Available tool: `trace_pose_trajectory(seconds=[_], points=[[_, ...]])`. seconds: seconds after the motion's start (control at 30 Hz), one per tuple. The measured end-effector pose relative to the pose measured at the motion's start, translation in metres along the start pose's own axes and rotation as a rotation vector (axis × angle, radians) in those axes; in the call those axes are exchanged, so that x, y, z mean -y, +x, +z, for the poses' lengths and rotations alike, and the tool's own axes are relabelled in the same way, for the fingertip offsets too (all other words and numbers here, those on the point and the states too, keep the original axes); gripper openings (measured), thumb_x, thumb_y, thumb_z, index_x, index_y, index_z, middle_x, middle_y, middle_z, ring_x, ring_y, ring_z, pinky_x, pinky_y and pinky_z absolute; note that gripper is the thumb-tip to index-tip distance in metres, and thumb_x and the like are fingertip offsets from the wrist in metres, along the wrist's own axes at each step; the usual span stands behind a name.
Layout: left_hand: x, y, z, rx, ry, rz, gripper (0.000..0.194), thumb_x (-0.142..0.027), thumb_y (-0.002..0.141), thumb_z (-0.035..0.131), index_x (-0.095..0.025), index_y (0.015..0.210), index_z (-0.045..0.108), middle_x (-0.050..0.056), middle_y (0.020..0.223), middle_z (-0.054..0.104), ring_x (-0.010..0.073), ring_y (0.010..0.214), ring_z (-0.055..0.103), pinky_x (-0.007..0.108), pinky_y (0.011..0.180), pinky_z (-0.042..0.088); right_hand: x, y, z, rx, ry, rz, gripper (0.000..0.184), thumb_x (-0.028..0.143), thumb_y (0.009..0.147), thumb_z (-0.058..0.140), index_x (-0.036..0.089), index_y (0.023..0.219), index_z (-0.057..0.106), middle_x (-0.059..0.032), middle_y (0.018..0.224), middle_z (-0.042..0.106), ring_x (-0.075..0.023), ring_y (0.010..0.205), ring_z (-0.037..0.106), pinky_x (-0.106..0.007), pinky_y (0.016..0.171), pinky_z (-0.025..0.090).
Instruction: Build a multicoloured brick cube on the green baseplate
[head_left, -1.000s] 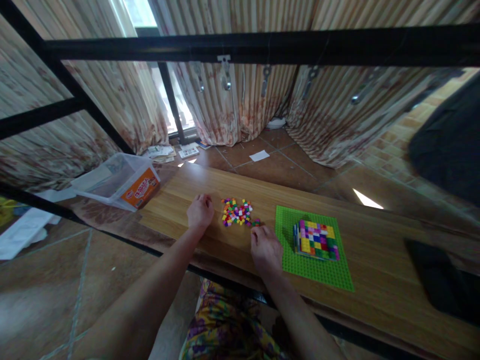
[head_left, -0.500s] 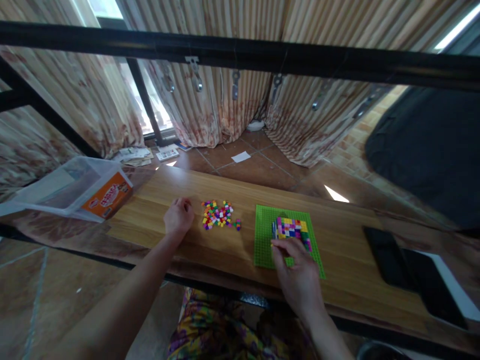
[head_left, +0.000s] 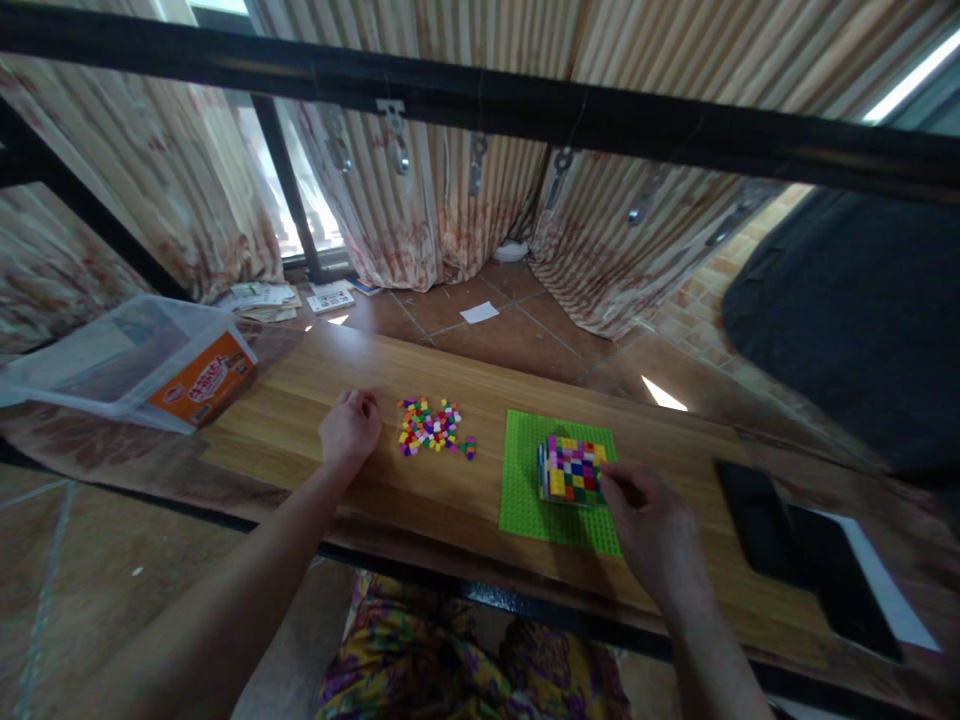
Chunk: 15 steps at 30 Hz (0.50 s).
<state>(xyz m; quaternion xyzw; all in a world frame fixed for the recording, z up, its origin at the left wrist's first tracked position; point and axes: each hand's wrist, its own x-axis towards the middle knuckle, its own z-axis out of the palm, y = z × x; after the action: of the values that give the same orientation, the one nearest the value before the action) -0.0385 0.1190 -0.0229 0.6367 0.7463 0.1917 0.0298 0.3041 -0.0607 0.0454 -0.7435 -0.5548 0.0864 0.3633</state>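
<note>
On the wooden table, my left hand (head_left: 351, 428) rests with its fingers curled in, and nothing shows in them. Just right of it lies a loose pile of small coloured toy bricks (head_left: 429, 428). A green studded baseplate (head_left: 517, 500) carries a block of stacked multicoloured bricks (head_left: 568, 468). My right hand (head_left: 652, 515) is at the right side of this stack, thumb and fingers pinched together at its edge. Whatever sits between those fingertips is too small or hidden to make out.
A clear plastic bin (head_left: 135, 360) with an orange label stands at the table's left end. Two dark flat objects, one a black slab (head_left: 761, 520), lie at the right beside a white sheet (head_left: 892, 580). A black bar (head_left: 480, 90) crosses ahead, above the table.
My right hand has moved from the front left of the brick stack to its right edge, uncovering the stack's front. My left hand stays by the loose bricks. The view has shifted slightly.
</note>
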Motion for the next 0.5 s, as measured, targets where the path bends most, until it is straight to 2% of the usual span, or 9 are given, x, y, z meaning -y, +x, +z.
trace_pose_trajectory(seconds=[0.07, 0.13, 0.23, 0.3, 0.4, 0.5], points=[[-0.001, 0.0, -0.001, 0.008, 0.005, -0.006, 0.028, -0.027, 0.092, 0.042, -0.023, 0.099, 0.068, 0.007, 0.105, 0.069, 0.0224, 0.092, 0.064, 0.03, 0.069, 0.044, 0.01, -0.006, 0.005, 0.052, 0.03, -0.027, 0.02, 0.036, 0.086, 0.057, 0.021, 0.09, 0.07, -0.0049, 0.087, 0.07, -0.0167, 0.072, 0.065, -0.028, 0.065, 0.05], [-0.003, -0.001, -0.002, 0.012, 0.011, -0.009, 0.027, -0.027, 0.092, 0.042, -0.022, 0.1, 0.068, 0.007, 0.105, 0.069, 0.0225, 0.092, 0.064, 0.03, 0.069, 0.044, 0.027, -0.014, 0.018, 0.104, 0.066, -0.093, 0.019, 0.032, 0.088, 0.054, 0.022, 0.088, 0.069, -0.0047, 0.089, 0.07, -0.0167, 0.077, 0.065, -0.028, 0.068, 0.049], [-0.004, -0.002, -0.003, 0.016, 0.008, -0.011, 0.027, -0.027, 0.092, 0.042, -0.022, 0.1, 0.067, 0.007, 0.105, 0.069, 0.0224, 0.094, 0.065, 0.03, 0.069, 0.044, 0.056, -0.025, 0.056, 0.192, 0.132, -0.205, 0.019, 0.024, 0.09, 0.05, 0.021, 0.088, 0.068, -0.0047, 0.087, 0.069, -0.016, 0.08, 0.064, -0.027, 0.075, 0.048], [-0.003, -0.003, -0.003, 0.014, 0.002, -0.013, 0.026, -0.027, 0.092, 0.042, -0.022, 0.099, 0.067, 0.007, 0.105, 0.069, 0.0221, 0.094, 0.065, 0.03, 0.069, 0.043, 0.069, -0.03, 0.087, 0.228, 0.154, -0.226, 0.022, 0.02, 0.091, 0.047, 0.021, 0.085, 0.068, -0.0048, 0.086, 0.068, -0.0156, 0.081, 0.063, -0.026, 0.076, 0.047], [-0.001, -0.003, -0.001, 0.011, -0.009, -0.002, 0.026, -0.026, 0.092, 0.042, -0.022, 0.099, 0.066, 0.006, 0.105, 0.068, 0.0212, 0.094, 0.064, 0.029, 0.07, 0.044, 0.076, -0.031, 0.129, 0.229, 0.118, -0.194, 0.024, 0.018, 0.092, 0.045, 0.019, 0.084, 0.068, -0.006, 0.087, 0.067, -0.0157, 0.083, 0.062, -0.026, 0.077, 0.045], [0.0, -0.003, 0.0, 0.024, -0.021, 0.008, 0.026, -0.025, 0.093, 0.041, -0.023, 0.099, 0.066, 0.006, 0.105, 0.067, 0.0203, 0.095, 0.063, 0.029, 0.072, 0.044, 0.072, -0.029, 0.15, 0.21, 0.057, -0.171, 0.024, 0.022, 0.093, 0.045, 0.019, 0.086, 0.068, -0.0064, 0.09, 0.067, -0.0166, 0.086, 0.061, -0.026, 0.077, 0.043]])
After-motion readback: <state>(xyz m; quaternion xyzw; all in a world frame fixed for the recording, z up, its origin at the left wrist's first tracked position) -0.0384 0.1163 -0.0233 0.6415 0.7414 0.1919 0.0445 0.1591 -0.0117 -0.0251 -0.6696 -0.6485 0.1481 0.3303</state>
